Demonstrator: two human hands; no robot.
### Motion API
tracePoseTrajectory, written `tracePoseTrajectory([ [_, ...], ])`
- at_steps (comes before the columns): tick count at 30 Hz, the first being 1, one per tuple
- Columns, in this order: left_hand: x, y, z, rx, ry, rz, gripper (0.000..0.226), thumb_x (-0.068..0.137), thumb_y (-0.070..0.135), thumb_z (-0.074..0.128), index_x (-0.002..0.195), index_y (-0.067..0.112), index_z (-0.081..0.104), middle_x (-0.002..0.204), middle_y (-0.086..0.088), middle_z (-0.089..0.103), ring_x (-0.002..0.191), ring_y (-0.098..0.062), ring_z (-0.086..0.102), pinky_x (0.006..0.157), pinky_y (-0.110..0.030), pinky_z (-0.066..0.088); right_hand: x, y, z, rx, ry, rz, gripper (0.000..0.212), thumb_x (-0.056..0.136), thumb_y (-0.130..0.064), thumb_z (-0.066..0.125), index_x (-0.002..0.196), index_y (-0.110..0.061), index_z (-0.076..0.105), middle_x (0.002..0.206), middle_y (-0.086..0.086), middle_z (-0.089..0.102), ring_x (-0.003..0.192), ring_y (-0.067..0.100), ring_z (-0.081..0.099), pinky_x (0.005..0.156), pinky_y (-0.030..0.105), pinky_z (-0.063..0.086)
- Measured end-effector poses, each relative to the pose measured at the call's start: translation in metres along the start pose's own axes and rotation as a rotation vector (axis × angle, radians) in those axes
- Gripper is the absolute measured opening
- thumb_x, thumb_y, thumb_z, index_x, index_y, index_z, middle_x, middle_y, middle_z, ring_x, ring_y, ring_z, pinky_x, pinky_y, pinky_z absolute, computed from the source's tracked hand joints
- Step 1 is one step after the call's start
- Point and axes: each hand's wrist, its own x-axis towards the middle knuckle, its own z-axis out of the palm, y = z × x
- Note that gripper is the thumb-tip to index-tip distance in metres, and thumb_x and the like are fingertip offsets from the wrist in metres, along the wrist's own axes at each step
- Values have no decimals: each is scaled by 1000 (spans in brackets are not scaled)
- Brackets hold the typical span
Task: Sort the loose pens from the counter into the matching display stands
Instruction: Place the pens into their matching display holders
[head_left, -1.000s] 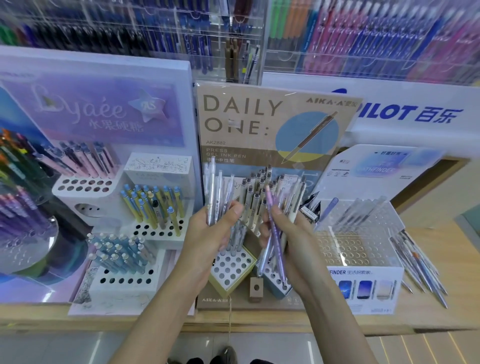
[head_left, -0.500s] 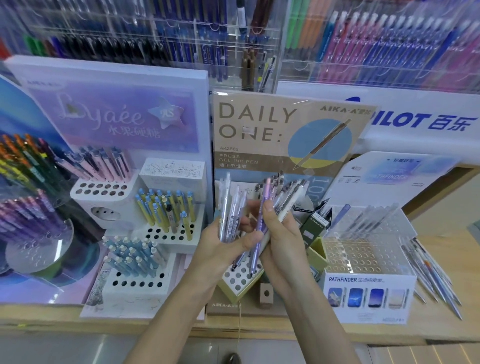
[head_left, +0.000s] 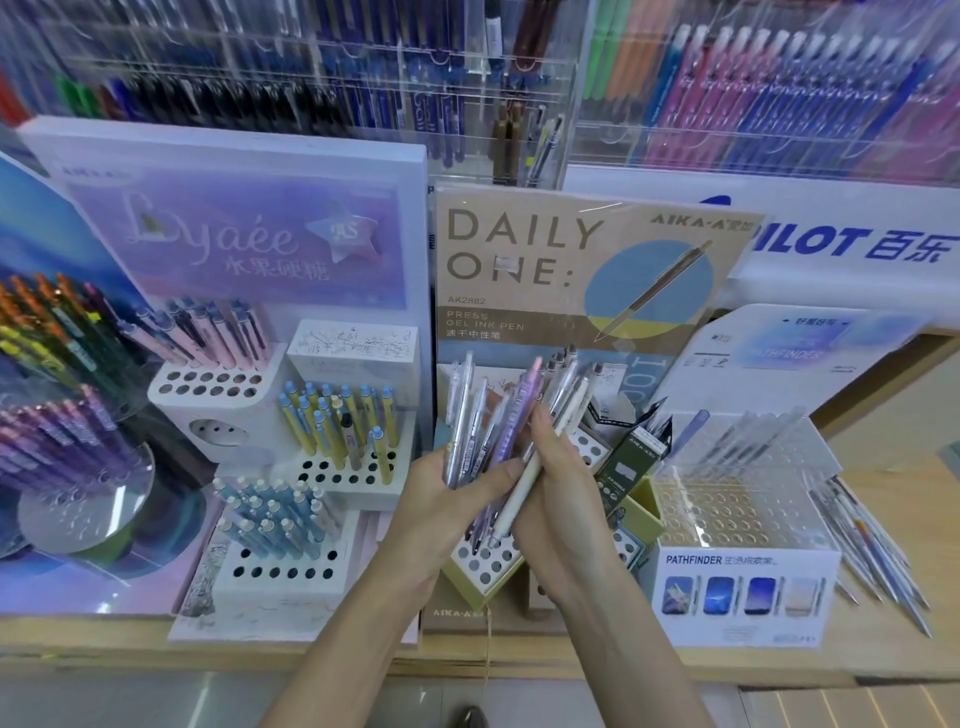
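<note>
From the head view, both hands meet over the middle of the shop counter (head_left: 893, 660). The left hand (head_left: 452, 501) is clenched round a bundle of pens (head_left: 475, 415), thumb laid across the front, and the clear and pale barrels fan upward and away. A lilac pen (head_left: 519, 410) stands at the right edge of that fan. The right hand (head_left: 563, 499) presses in from the right, its fingers curled round a cream pen (head_left: 522, 491) that slants down between the two palms.

Just below the hands is the holed block of the Daily One stand (head_left: 480, 561), with more pens upright at its far side. To the left, the Lyaée stand (head_left: 208, 384) holds rows of pink, yellow-and-blue and pale blue pens. To the right is the clear Pathfinder stand (head_left: 737, 501), with a few pens at its far edge. Loose pens (head_left: 872, 535) lie on the bare wood beside it, at the far right.
</note>
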Motion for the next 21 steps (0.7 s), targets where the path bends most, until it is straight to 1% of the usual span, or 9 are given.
tracePoseTrajectory([
  [2, 0, 0, 1, -5, -19, 13, 32, 67, 30, 76, 98, 23, 73, 96, -2, 75, 91, -16, 71, 73, -19, 54, 0, 0, -1, -21, -10, -13, 53, 84, -33, 53, 130, -6, 54, 117, 14, 68, 109, 24, 65, 84, 30, 56],
  [5, 1, 0, 3, -4, -33, 25, 32, 67, 30, 76, 98, 24, 73, 97, 0, 75, 92, -14, 70, 71, -17, 52, -1, -2, -3, -42, -48, -6, 49, 88, -31, 50, 130, -6, 54, 119, 13, 67, 110, 24, 64, 83, 28, 56],
  [9, 2, -2, 4, -71, -45, -3, 28, 64, 30, 77, 92, 26, 76, 94, -2, 75, 89, -16, 71, 68, -18, 53, -1, -4, -7, -46, -92, 5, 45, 91, -30, 48, 127, -5, 56, 119, 16, 67, 111, 26, 64, 86, 31, 55],
  [12, 4, -4, 7, -75, -50, 2, 28, 66, 30, 76, 93, 26, 76, 96, -4, 75, 91, -18, 71, 70, -19, 53, 0, -2, -14, -7, -75, -36, 47, 89, -33, 48, 125, -5, 57, 118, 15, 67, 110, 27, 64, 88, 34, 55],
  [14, 5, -5, 7, -42, -28, 0, 24, 66, 31, 76, 89, 25, 77, 90, -2, 76, 86, -15, 71, 67, -16, 52, 2, -5, -22, -145, -2, -118, 44, 90, -39, 45, 117, -7, 61, 111, 8, 69, 106, 24, 64, 92, 38, 52],
  [16, 4, -5, 8, 5, -49, 0, 20, 66, 32, 74, 83, 21, 76, 73, 6, 74, 68, -4, 68, 58, -10, 48, 5, -10, -32, -410, 154, -210, 38, 96, -40, 39, 101, -10, 61, 92, 4, 62, 89, 20, 58, 84, 34, 47],
  [18, 2, -6, 9, 48, -83, 9, 26, 68, 32, 71, 87, 16, 72, 57, 15, 66, 53, 5, 59, 50, -5, 41, 10, -19, -42, -599, 280, -272, 38, 101, -37, 33, 87, -14, 59, 76, 0, 48, 71, 12, 48, 69, 23, 41],
  [19, 2, -8, 10, 61, -72, 9, 30, 67, 34, 71, 89, 14, 71, 56, 16, 65, 52, 6, 58, 50, -5, 41, 12, -23, -45, -660, 314, -291, 40, 102, -38, 31, 82, -17, 58, 72, -2, 44, 63, 9, 43, 62, 21, 38],
  [21, 3, -10, 9, 60, -22, 6, 35, 64, 40, 72, 89, 15, 72, 64, 12, 70, 60, 3, 63, 56, -7, 44, 14, -32, -53, -751, 350, -339, 43, 101, -45, 32, 77, -20, 58, 66, -4, 42, 53, 5, 41, 52, 18, 36],
])
